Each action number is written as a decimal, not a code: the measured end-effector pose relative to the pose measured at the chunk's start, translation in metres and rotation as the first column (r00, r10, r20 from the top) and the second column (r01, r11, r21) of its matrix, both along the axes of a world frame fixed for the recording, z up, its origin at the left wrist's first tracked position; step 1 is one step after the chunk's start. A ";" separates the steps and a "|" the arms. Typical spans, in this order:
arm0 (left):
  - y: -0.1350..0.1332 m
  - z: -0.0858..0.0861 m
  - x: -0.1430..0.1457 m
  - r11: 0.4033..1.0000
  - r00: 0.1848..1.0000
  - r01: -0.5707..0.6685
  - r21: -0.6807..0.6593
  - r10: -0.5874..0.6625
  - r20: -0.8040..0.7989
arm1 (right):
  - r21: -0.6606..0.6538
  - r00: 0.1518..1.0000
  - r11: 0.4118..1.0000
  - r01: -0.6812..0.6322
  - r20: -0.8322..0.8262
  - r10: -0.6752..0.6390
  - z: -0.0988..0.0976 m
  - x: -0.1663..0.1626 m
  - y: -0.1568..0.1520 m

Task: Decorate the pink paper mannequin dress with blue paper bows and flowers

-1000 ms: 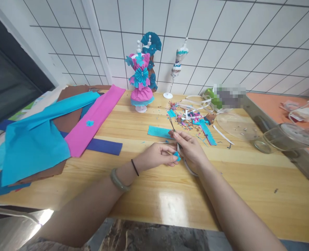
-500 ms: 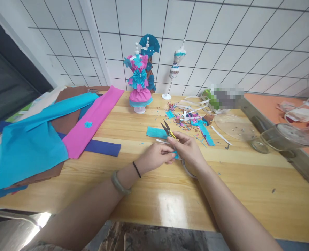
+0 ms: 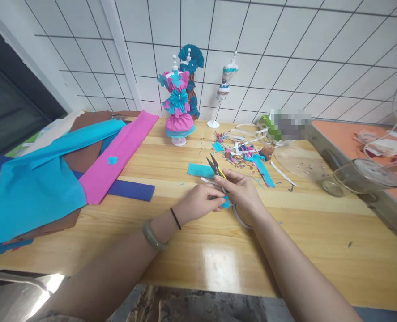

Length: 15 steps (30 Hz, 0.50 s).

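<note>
The small blue paper piece (image 3: 225,204) is pinched in the fingertips of the left hand (image 3: 198,203), a little past the middle of the wooden table (image 3: 218,259), and it is touched by the right hand (image 3: 242,193) as well. The little scissors (image 3: 214,164) are gripped in the closed right hand. Their blades are seen open and are pointed toward 11 o'clock, away from the body. It is judged that a finger could be nicked, because the sharp blades are held so close to the left fingertips and both hands are crowded around one tiny piece. The thin paper could be torn or crushed if it is squeezed too hard. If the pinch is loosened, the piece could be dropped and lost among the pile of scraps (image 3: 241,154) at 1 o'clock from the hands. The blue strip (image 3: 198,170), laid just past the hands at 11 o'clock, could be snagged by the open tips. The left hand is closed in a pinch with the knuckles up, and its arm is brought in from 7 o'clock, with a green bangle (image 3: 153,235) worn at the wrist. The right hand is curled shut around the scissors, its arm is brought in from 5 o'clock, and its wrist is held over a white ring (image 3: 243,220).
</note>
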<state>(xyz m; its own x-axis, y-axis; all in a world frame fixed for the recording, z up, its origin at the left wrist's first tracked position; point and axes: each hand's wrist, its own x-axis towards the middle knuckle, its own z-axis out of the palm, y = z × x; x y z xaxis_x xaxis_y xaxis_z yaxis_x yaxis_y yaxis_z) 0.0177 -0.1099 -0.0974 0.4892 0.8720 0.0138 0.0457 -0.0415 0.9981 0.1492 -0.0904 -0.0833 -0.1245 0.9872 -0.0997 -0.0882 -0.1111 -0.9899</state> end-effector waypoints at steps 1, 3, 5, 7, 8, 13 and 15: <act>0.000 0.001 0.000 1.000 1.000 0.006 -0.017 -0.006 0.001 | 0.003 1.000 1.000 -0.009 0.022 0.009 0.001 0.000 0.000; 0.001 0.001 0.000 0.999 1.000 0.004 -0.040 -0.004 -0.008 | 0.022 0.998 1.000 -0.009 0.056 0.008 0.003 0.000 0.000; 0.001 -0.001 0.000 0.999 1.000 -0.002 -0.052 0.002 -0.006 | 0.054 0.996 0.999 -0.002 0.094 -0.003 0.006 0.001 0.000; 0.001 -0.002 -0.001 0.998 1.000 -0.003 -0.057 0.003 0.002 | 0.098 0.985 0.995 -0.017 0.171 0.000 0.011 0.002 -0.001; 0.002 -0.003 -0.001 0.998 1.000 -0.007 -0.063 0.007 0.003 | 0.129 0.974 0.991 -0.032 0.229 0.002 0.013 0.003 -0.001; 0.002 0.002 -0.003 0.997 1.000 0.014 -0.072 -0.016 -0.024 | 0.350 0.859 0.926 -0.142 0.508 -0.061 0.013 0.014 0.005; 0.003 0.003 -0.005 0.997 0.999 0.024 -0.075 -0.026 -0.039 | 0.382 0.845 0.907 -0.176 0.531 -0.060 0.008 0.019 0.009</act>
<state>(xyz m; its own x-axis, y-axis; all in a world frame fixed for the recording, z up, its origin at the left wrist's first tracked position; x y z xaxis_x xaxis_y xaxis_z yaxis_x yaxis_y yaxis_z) 0.0127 -0.1073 -0.0940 0.5098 0.8574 -0.0705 0.0851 0.0313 0.9959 0.1680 -0.0812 -0.0751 -0.2282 0.9447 0.2354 0.4450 0.3163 -0.8378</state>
